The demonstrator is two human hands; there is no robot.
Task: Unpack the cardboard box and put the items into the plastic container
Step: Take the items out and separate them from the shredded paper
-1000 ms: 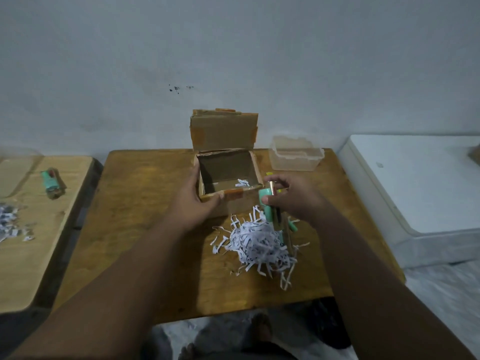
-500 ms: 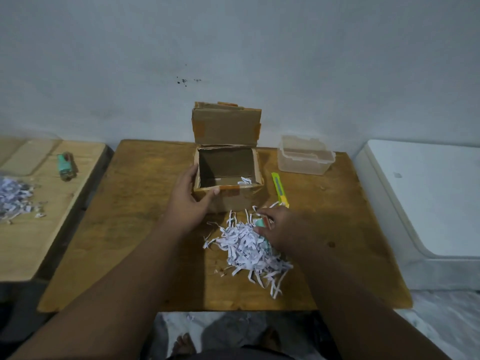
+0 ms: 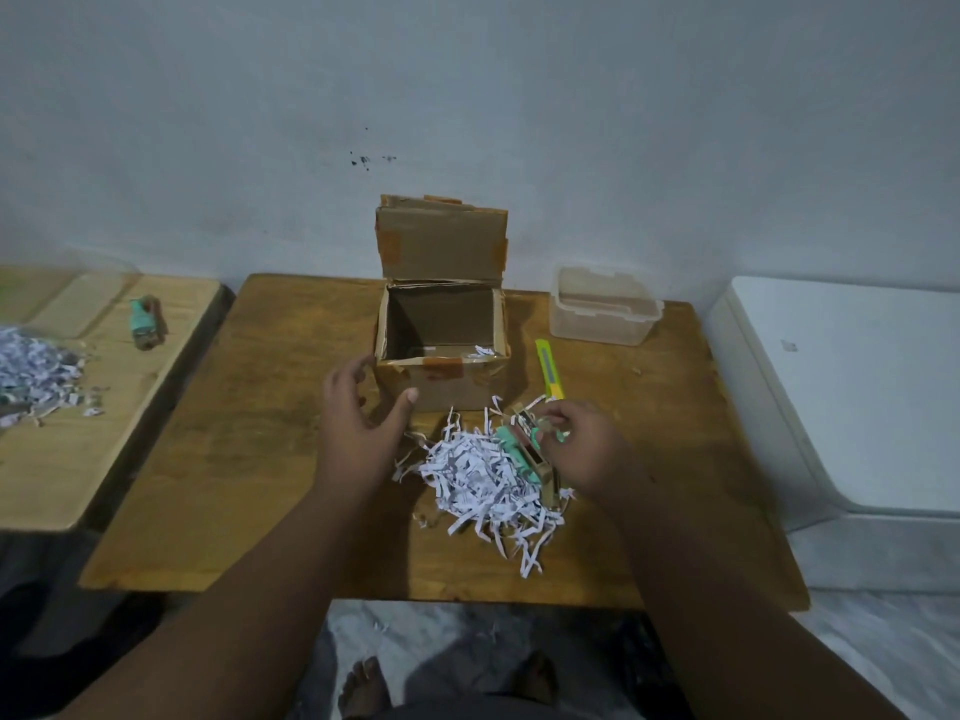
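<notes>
An open cardboard box [image 3: 447,387] with its flap up stands at the middle of the wooden table [image 3: 249,459]; only a few paper scraps show inside. A heap of shredded paper [image 3: 478,475] lies in front of it. A green packaged item [image 3: 522,454] lies on the heap's right side, and my right hand [image 3: 576,444] pinches its upper end. My left hand [image 3: 358,413] hovers just left of the box's front corner, fingers loosely spread, holding nothing. The clear plastic container [image 3: 602,314] stands right of the box near the wall.
A yellow utility knife [image 3: 549,368] lies between box and container. A second wooden table at left carries another green item [image 3: 143,322] and more shredded paper [image 3: 31,371]. A white appliance [image 3: 852,392] stands at right. Bare feet show below the table edge.
My right hand brought the green item down from beside the box onto the shredded paper. My left hand came off the box's left side and now hovers beside it.
</notes>
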